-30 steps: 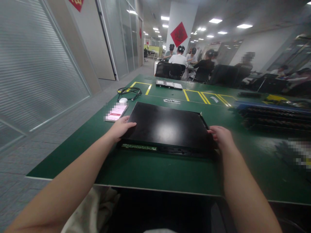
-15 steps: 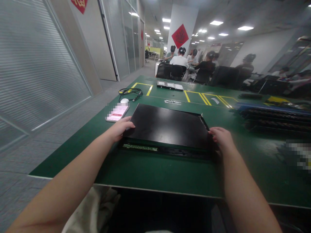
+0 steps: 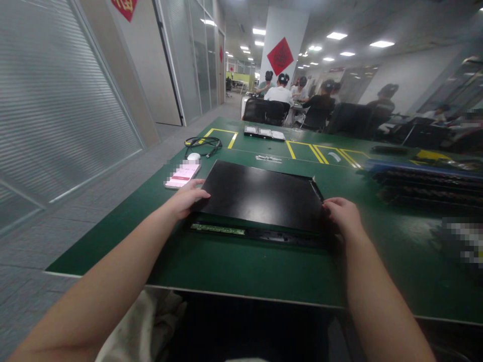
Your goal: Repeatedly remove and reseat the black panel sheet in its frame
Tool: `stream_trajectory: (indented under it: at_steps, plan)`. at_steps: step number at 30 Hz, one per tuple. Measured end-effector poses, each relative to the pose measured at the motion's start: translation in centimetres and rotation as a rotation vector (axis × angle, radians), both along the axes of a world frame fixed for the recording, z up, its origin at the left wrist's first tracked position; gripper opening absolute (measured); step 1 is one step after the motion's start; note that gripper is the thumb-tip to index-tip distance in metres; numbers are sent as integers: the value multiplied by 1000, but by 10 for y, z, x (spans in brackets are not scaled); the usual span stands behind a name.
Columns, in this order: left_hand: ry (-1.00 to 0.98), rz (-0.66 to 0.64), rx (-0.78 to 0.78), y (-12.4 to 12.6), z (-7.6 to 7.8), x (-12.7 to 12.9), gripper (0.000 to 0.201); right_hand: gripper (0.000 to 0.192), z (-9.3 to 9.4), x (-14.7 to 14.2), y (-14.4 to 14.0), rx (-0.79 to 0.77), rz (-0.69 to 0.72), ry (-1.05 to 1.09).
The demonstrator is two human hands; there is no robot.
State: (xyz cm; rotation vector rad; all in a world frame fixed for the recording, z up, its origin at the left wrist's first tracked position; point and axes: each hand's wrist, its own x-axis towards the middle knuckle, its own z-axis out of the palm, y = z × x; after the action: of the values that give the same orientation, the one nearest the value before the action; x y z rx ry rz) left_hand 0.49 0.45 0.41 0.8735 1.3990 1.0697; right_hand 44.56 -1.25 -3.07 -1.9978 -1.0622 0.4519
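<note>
A: Compared with 1 second before, the near edge of the black cover panel sits a little higher above the chassis under it, and the bright reflection on its top is gone. Both hands stayed at almost the same places.

B: How do the hands hold it now?

A: My left hand grips the near left corner, thumb on top, the other fingers curled under the edge. My right hand grips the near right corner in the same way. So both are closed on the panel, not spread flat.

B: And where is the panel?

A: In the middle of the green bench, directly on the chassis, its near edge lifted and a green circuit board showing in the gap.

B: How to do this step well?

A: I think both sides should stay at equal height, so the panel does not twist or scrape the board.

B: Any writing you can read?

A: No. The phone screen is blurred, and the red diamond sign on the pillar is too small to read.
</note>
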Motion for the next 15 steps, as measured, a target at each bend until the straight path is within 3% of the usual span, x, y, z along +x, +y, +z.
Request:
stream_trajectory:
  at_steps: [15]
  plan:
    - [-19,-18,36,-3,1,3,58,15,3,-3,-3,-17,-3,-19]
